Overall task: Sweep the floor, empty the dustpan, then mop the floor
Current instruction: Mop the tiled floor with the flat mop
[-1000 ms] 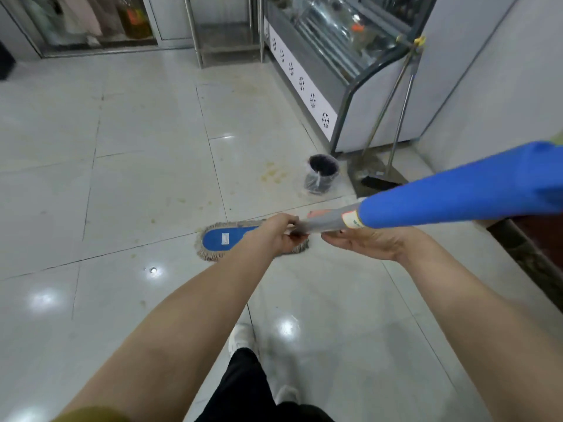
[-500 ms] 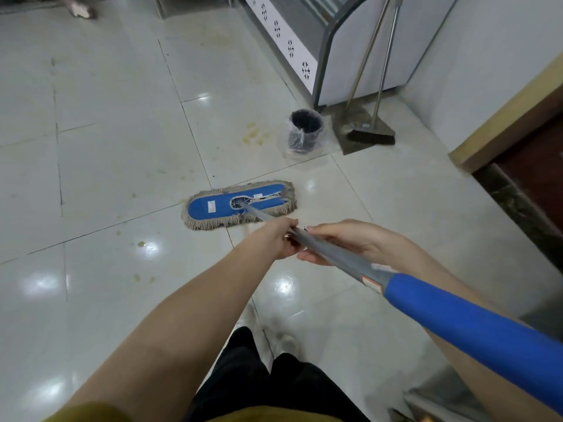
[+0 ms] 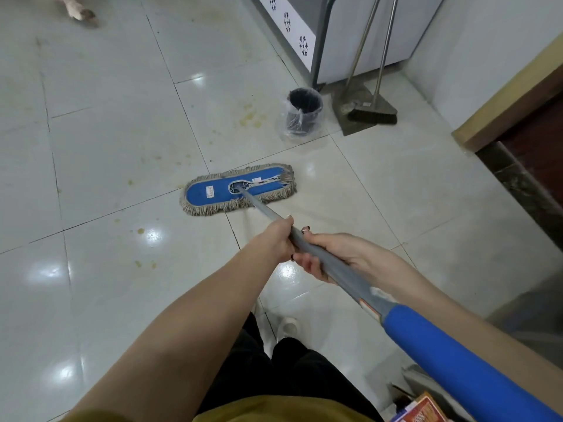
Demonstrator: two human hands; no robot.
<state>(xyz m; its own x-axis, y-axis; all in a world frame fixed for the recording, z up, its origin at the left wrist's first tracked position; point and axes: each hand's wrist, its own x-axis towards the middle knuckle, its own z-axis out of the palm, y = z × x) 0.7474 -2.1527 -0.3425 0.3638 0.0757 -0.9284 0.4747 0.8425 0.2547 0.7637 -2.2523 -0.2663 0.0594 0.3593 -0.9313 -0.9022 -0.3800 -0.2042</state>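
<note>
A flat blue mop head (image 3: 237, 189) with a beige fringe lies on the white tiled floor (image 3: 122, 141) in front of me. Its grey pole (image 3: 332, 264) runs back toward me and ends in a blue foam sleeve (image 3: 457, 367) at the lower right. My left hand (image 3: 278, 237) grips the pole from the left, further down. My right hand (image 3: 338, 257) holds the pole from beneath, just behind the left. Yellowish stains (image 3: 253, 118) mark the tiles beyond the mop head.
A small black bin (image 3: 304, 112) lined with clear plastic stands beyond the mop. A broom and dustpan (image 3: 365, 109) lean against a display counter (image 3: 307, 32). A wall and a dark doorway step (image 3: 518, 166) close the right side. Boxes (image 3: 423, 409) lie at bottom right.
The view tilted down and nearer to the floor. The mop head has slid a little toward me and to the right, leaving a damp streak. Both hands kept their hold on the pole.
</note>
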